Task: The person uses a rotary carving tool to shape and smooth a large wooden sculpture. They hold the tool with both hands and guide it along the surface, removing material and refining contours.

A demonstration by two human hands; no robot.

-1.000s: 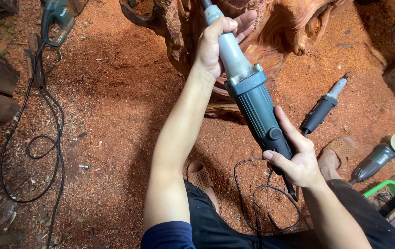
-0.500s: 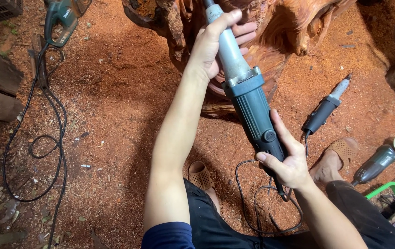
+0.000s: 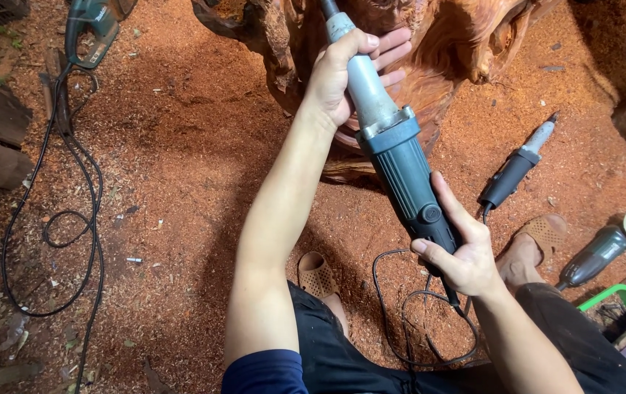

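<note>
While the left hand (image 3: 338,76) grips the neck of the die grinder (image 3: 393,157) against the carved root (image 3: 437,44) and the right hand (image 3: 462,252) clasps its rear, the cord (image 3: 415,328) looping by the foot could snag and jerk the tool.

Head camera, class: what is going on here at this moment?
A person seated on sawdust-covered ground grips a long blue-grey die grinder in both hands. The left hand wraps its metal neck; the right hand holds the rear. Its tip points at a reddish carved root stump. Another grinder lies beside it.
</note>
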